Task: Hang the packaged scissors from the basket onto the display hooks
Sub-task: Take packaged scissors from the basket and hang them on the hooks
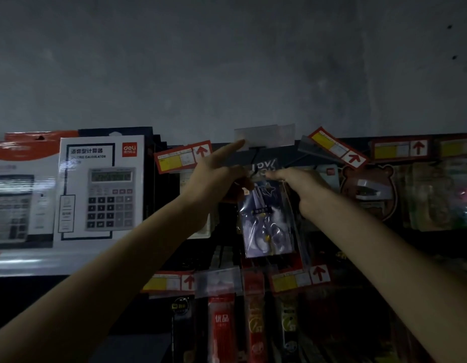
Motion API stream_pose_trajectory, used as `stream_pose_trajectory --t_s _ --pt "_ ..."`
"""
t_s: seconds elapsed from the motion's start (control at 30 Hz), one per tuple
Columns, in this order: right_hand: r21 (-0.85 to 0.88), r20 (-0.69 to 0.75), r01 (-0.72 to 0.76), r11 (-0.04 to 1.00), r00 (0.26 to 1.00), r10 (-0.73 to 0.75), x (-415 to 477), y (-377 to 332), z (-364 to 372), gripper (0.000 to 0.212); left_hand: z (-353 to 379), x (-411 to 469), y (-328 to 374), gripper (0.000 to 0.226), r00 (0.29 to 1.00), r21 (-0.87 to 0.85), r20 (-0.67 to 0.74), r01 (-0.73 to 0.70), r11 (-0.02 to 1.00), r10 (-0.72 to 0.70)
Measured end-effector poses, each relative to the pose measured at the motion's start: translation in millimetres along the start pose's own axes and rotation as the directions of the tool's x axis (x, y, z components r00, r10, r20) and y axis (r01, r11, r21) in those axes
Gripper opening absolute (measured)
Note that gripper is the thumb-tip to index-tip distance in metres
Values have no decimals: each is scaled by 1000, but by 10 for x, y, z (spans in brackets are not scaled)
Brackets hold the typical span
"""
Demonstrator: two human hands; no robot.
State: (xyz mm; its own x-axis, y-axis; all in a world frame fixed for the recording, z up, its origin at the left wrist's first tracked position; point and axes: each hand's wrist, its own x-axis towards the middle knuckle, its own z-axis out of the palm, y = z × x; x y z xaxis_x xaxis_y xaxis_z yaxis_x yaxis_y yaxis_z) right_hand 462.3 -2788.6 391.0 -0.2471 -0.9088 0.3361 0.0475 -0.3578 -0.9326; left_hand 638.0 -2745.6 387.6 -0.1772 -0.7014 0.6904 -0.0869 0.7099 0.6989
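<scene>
Head view, and it's a dim one. Both arms are up at the top row of the display. The left hand (214, 182) has its index finger (231, 150) straight out, tip touching the corner of the clear label flap (265, 136) at the front of the hook (255, 159). My read is that it's tipping the flap up so the hook's end is free. Its other fingers curl beside the top left corner of the packaged scissors (267, 221). Whether they actually grip the pack, I cannot tell in this light.

The right hand (303, 189) comes in from the other side and pinches the pack's top edge, right where a hang hole would be. Holding it there makes sense, since it lets the hand steer the hole onto the wire. The pack hangs below both hands, upright, just under the hook. Whether it is on the wire yet is too dark to say.

Around it: a calculator box (101, 187) on the left, red price labels (182, 155) with arrows, a bear-shaped pack (368, 195) to the right and red pen packs (222, 326) below. The basket is out of shot.
</scene>
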Motion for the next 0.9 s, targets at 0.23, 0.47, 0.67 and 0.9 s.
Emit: stream_pose_trajectory --t_s 0.23,0.47,0.67,0.9 --pt "-35 -21 -13 999 1000 12 -45 -9 -13 25 72 -379 -513 56 930 735 61 -288 614 363" --pt "-28 3 -51 998 999 52 -87 -25 -2 25 210 -340 -839 75 999 397 48 -10 918 -10" --pt "-94 -2 -11 996 1000 11 -184 -23 -7 25 228 -302 -872 71 994 30 -65 89 996 -86" --pt "-432 113 135 892 989 -95 -471 158 -220 24 206 -271 -834 72 989 20 -100 113 993 -111"
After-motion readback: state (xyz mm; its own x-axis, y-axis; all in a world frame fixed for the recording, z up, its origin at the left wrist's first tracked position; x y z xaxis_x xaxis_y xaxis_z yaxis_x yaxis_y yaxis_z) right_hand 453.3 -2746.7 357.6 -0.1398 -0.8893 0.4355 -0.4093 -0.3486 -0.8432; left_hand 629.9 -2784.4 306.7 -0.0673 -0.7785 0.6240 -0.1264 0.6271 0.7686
